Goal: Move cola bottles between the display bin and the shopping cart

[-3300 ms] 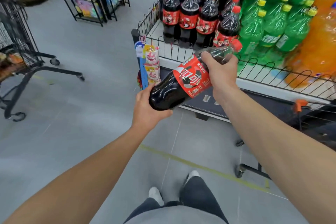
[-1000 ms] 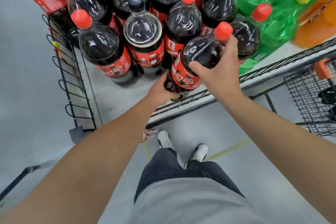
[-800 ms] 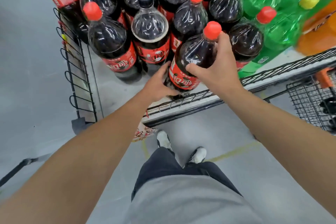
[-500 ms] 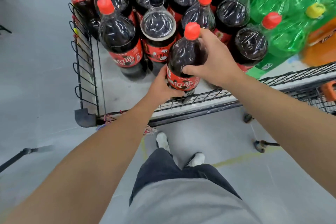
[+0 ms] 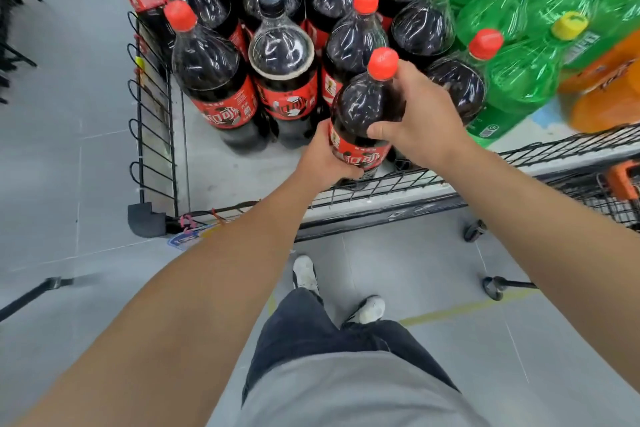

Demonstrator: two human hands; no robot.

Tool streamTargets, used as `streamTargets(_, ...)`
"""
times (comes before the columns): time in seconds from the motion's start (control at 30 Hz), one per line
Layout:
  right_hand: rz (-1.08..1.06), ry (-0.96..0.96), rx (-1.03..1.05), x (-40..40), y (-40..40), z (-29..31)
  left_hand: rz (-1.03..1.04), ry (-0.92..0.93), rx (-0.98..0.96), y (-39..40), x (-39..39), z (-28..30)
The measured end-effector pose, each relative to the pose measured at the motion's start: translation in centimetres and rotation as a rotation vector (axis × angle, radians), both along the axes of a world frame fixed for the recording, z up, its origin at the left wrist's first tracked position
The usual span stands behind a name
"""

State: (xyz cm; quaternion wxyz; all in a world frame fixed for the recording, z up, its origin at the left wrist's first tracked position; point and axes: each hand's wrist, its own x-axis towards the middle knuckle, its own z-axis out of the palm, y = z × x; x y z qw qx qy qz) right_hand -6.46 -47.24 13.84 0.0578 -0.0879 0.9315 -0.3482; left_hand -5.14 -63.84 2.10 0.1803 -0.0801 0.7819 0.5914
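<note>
The wire display bin [image 5: 152,135] stands before me, packed with cola, with green bottles [image 5: 519,69] at its right. The shopping cart [image 5: 588,191] shows at the right edge. Just inside the bin's front rail stands the cola bottle [image 5: 363,107]: my right hand [image 5: 422,121] wraps its shoulder, my left hand [image 5: 322,159] grips its label.

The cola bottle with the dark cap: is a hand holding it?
No, both hands grip the red-capped bottle in front; the dark-capped bottle stands untouched in the bin.
</note>
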Motion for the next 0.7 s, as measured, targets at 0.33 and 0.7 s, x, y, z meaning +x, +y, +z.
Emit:
streamTargets(0.33, -0.013, 0.016, -0.013, 0.3, 1.5, 0.2, 0.143, 0.068, 0.047, 2.7, 1.4, -0.1)
streamTargets(0.7, -0.002, 0.046, -0.059, 0.4, 1.7, 0.0, 0.167, 0.081, 0.032, 2.8, 1.6, -0.2)
